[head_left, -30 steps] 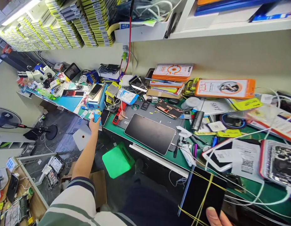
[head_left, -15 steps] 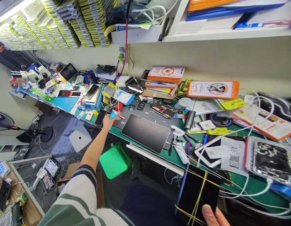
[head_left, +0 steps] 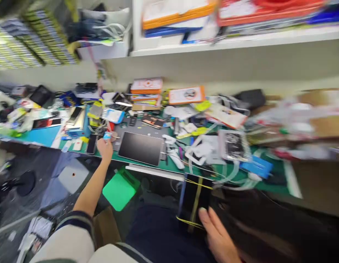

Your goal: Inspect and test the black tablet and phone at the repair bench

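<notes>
My left hand (head_left: pixel 105 148) is closed on a small blue-and-white packet (head_left: pixel 107 136) at the bench edge; its print is too blurred to read. Just right of that hand a dark-screened tablet (head_left: pixel 141 148) lies flat on a grey mat. A black phone (head_left: pixel 91 144) is close by on the left. My right hand (head_left: pixel 220 232) grips a black tablet-like slab (head_left: pixel 191 201) bound with yellow rubber bands, held low in front of the bench. The thumb lies on its dark face, and the other fingers are partly hidden.
Phone parts and papers crowd the green bench (head_left: pixel 276 175). White cables (head_left: pixel 235 173) trail over its front edge. Below stands a green bin (head_left: pixel 118 191), left of my legs. Overhead runs a white shelf (head_left: pixel 240 44) with boxes. A grey panel (head_left: pixel 73 175) is low at left.
The view has swung to the right. My left hand has carried the blue packet rightward along the bench towards the flat tablet. My right hand keeps hold of the banded slab.
</notes>
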Available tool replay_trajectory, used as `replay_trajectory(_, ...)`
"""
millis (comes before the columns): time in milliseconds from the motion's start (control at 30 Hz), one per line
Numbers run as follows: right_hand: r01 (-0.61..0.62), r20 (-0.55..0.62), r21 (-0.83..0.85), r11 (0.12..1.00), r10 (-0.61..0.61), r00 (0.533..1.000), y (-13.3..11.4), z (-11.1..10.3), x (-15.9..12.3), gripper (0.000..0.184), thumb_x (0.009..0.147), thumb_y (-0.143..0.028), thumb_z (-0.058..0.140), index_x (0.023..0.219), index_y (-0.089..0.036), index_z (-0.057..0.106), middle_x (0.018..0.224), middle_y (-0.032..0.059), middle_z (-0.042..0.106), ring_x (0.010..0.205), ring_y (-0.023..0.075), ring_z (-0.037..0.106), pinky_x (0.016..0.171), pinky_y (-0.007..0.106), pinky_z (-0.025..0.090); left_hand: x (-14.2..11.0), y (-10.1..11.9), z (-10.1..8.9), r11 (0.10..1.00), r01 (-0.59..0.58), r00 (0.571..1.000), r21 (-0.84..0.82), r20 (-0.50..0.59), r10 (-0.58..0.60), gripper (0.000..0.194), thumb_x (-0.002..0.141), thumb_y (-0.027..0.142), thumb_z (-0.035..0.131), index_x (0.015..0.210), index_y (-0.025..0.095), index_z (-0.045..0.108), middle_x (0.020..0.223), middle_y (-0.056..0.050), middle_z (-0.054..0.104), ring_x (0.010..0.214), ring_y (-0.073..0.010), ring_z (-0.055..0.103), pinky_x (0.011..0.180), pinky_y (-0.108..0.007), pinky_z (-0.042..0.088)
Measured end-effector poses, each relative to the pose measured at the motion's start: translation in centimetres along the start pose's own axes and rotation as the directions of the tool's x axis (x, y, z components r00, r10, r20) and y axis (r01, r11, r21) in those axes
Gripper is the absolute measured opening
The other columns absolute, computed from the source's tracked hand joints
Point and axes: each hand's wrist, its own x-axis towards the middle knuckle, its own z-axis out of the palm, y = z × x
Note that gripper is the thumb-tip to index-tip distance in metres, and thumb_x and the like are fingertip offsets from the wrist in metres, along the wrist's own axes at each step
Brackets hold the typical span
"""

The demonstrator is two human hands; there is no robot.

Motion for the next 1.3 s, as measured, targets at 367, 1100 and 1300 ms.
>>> replay_trajectory(367,0.119,0.110,0.413,0.903,-0.178,0.978,-2.8,-1.0,0.3,0.059,0.091,-0.068,0.068,0.137,-0.032,0.069,0.146,0.0027,0.066,0.147,0.0317,0.049,0.129,0.050,0.028,-25.6,7.0,5.3,0.882,0.009,0.685,-0.472,0.645,0.338,0.013,0.081,0.024,0.070,0.092,0.025,0.063,0.079,0.004,0.060,0.060,-0.0117,0.053,0.062,-0.024,0.044)
replay_trajectory(1100,-0.605,0.713,0.590,0.534,0.006,0.701,-2.7,-14.3,2.6,0.046,0.092,-0.056,0.069,0.121,-0.021,0.080,0.135,0.0123,0.072,0.136,0.0356,0.060,0.124,0.058,0.036,-39.7,20.0,1.4,0.856,-0.114,0.499,-0.504,0.716,0.488,0.069,0.104,0.070,0.032,0.131,0.018,0.068,0.128,-0.015,0.060,0.128,-0.0292,0.055,0.111,-0.046,0.048)
replay_trajectory(1300,-0.751,0.779,0.459,0.475,0.190,0.597,-2.5,-15.5,3.9,0.049,0.102,-0.048,0.043,0.113,-0.024,0.084,0.136,0.0137,0.071,0.127,0.0364,0.067,0.123,0.060,0.035,-36.9,18.4,1.5,0.843,-0.349,0.512,-0.410,0.670,0.538,0.057,0.111,0.050,0.030,0.159,0.023,0.044,0.141,-0.013,0.059,0.132,-0.0237,0.056,0.109,-0.041,0.052)
